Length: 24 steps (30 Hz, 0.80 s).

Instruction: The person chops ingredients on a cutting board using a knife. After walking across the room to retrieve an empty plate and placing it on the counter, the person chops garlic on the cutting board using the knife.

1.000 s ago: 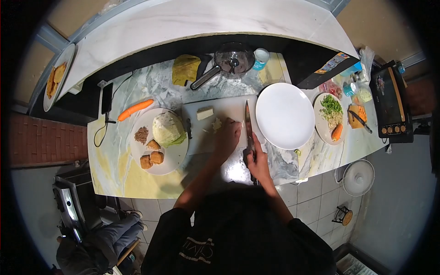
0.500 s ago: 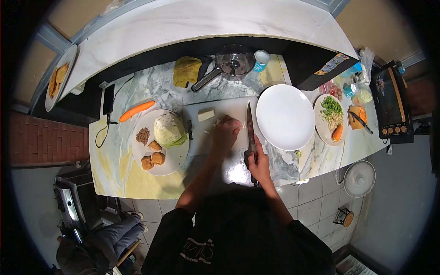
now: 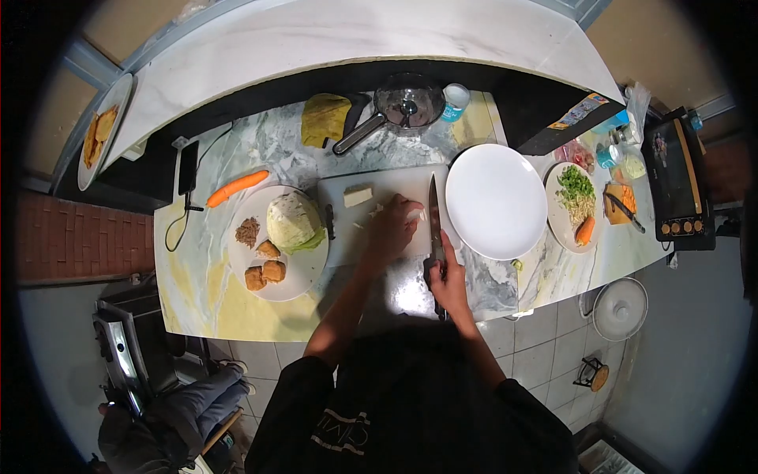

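Note:
A long knife [image 3: 434,217] is held by its black handle in my right hand [image 3: 450,284], its blade pointing away from me along the right side of the white cutting board [image 3: 339,237]. My left hand [image 3: 397,225] is over the board, left of the blade, with its fingers drawn together; what they hold is too small to make out. Small pale pieces [image 3: 376,211] lie beside that hand. Farther left on the board rests a pale block [image 3: 358,196]. A large white plate [image 3: 496,201] overlaps the board's right side.
On the left plate [image 3: 300,272] are a cabbage [image 3: 294,221], brown cubes and shredded food. A carrot [image 3: 237,188] lies behind it. A pan [image 3: 407,107] stands at the back, a vegetable plate [image 3: 564,229] at the right. Another person [image 3: 170,419] sits lower left.
My left hand has shifted slightly among the small pieces, its fingers turning a little. My right hand keeps hold of the knife in nearly the same place. The view has moved slightly.

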Tool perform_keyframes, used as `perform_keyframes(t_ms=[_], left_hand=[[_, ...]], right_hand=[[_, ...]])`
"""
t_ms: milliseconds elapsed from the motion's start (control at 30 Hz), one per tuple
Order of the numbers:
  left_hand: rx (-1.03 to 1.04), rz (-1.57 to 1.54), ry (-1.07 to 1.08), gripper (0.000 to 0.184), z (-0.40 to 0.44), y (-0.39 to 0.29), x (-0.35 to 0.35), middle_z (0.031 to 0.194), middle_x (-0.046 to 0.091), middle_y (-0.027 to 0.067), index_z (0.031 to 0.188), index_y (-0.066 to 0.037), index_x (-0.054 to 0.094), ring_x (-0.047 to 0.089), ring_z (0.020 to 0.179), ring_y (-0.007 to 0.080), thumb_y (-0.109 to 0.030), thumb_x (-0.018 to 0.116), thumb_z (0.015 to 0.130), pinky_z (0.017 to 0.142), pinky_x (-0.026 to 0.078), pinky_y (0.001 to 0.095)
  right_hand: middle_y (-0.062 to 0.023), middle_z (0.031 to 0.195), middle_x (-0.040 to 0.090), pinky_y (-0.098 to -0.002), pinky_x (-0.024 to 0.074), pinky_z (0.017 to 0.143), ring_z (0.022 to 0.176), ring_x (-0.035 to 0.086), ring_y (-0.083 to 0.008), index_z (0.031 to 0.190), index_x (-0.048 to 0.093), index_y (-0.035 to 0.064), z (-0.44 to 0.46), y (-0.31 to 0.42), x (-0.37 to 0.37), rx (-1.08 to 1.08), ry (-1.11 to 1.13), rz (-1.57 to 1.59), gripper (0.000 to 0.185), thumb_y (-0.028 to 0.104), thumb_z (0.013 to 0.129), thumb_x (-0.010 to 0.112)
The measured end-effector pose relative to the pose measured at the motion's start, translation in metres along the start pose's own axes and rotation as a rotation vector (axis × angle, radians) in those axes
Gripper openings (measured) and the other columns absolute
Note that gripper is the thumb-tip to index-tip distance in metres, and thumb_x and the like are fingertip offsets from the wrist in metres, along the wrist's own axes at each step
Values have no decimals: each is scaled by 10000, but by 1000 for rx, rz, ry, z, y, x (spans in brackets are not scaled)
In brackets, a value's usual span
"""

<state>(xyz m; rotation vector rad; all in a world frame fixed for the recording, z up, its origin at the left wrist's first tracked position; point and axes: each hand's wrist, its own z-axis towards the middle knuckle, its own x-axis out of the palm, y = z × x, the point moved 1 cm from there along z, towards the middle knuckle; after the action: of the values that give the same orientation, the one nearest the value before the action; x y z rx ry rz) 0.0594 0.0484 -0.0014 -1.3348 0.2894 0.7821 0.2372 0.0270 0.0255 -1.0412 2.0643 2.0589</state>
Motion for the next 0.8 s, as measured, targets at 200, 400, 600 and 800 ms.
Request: perform_keyframes(t_ms=[200,400,600,800], left_hand=[[-112,-49,87,238,-2,-14,-16,984,558,90,1016,-123,607,626,686,257,-122,676,788,650,510,396],[-95,-145,-41,155,-2,-9,-39,919,601,109,968,-72,651,626,680,269,-101,664,817,642,508,370],[-336,-148,-156,167,-18,9,-67,959,642,129,947,-70,670,643,753,266,-113,695,787,673,517,376],[-226,32,-141,264,-31,27,-68,988,648,116,984,-102,671,638,839,315,-92,714,724,715,529,399]], right_hand=[[-188,612,576,-348,479,571,547,614,-291,1469,258,89,0,1,1,2,-2,14,666,-6,839,451],[-128,547,473,-291,404,506,470,465,-174,1456,312,133,0,2,6,-53,-55,45,688,-42,808,460],[-185,629,574,-351,482,595,564,608,-306,1462,279,97,-1,9,3,9,85,-14,672,-12,828,472],[-207,700,592,-410,484,658,657,618,-355,1460,295,125,-3,3,13,-23,165,-38,662,7,839,492]])
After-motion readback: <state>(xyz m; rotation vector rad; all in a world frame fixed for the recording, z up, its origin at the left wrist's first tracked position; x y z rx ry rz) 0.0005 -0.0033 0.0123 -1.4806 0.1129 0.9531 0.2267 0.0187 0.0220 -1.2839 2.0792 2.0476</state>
